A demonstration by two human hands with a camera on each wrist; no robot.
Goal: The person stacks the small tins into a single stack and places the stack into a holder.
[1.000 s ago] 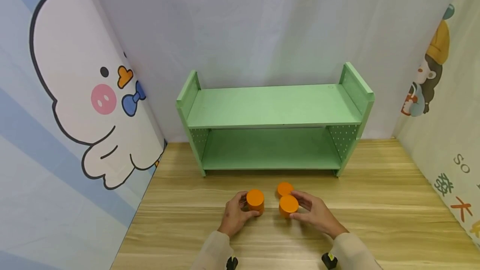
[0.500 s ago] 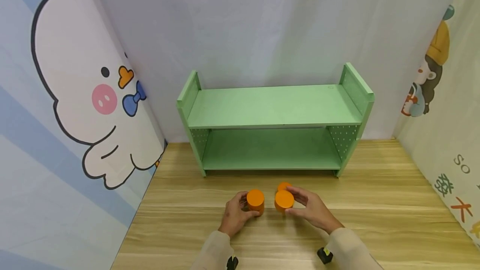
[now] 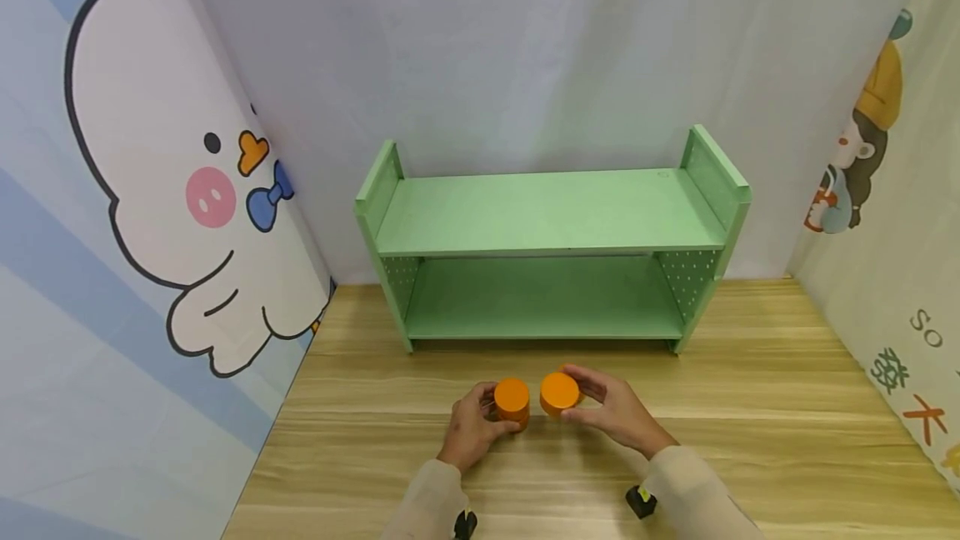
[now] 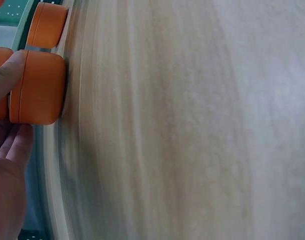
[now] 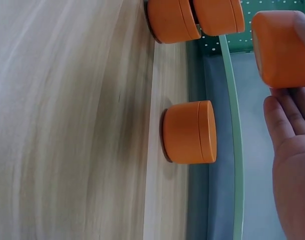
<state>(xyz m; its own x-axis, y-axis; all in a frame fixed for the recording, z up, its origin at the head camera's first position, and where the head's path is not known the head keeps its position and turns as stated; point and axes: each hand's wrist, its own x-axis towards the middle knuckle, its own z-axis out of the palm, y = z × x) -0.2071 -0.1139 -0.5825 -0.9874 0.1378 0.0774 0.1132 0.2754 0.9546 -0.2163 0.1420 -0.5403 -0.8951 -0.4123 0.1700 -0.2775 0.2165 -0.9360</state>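
My left hand (image 3: pixel 471 426) grips a stack of two round orange lidded jars. Its lower jar (image 4: pixel 40 87) stands on the wooden table, and the upper jar (image 3: pixel 512 396) sits on top; the thumb lies near where they meet. Just right of the stack, my right hand (image 3: pixel 617 417) holds another orange jar (image 3: pixel 559 391) between thumb and fingers. This held jar is raised off the table, as the right wrist view shows. One more orange jar (image 5: pixel 187 132) stands alone on the table, mostly hidden behind the held one in the head view.
Behind the hands stands a green two-tier shelf (image 3: pixel 551 211) with raised side panels. The wooden table (image 3: pixel 337 440) runs around it and toward me. A plain curtain (image 3: pixel 487 48) hangs behind, and printed cloths with cartoon figures flank both sides.
My right hand has carried its jar left and slightly away from me, nearer the stack, now covering most of the standing jar. The left hand and its stack stay in place.
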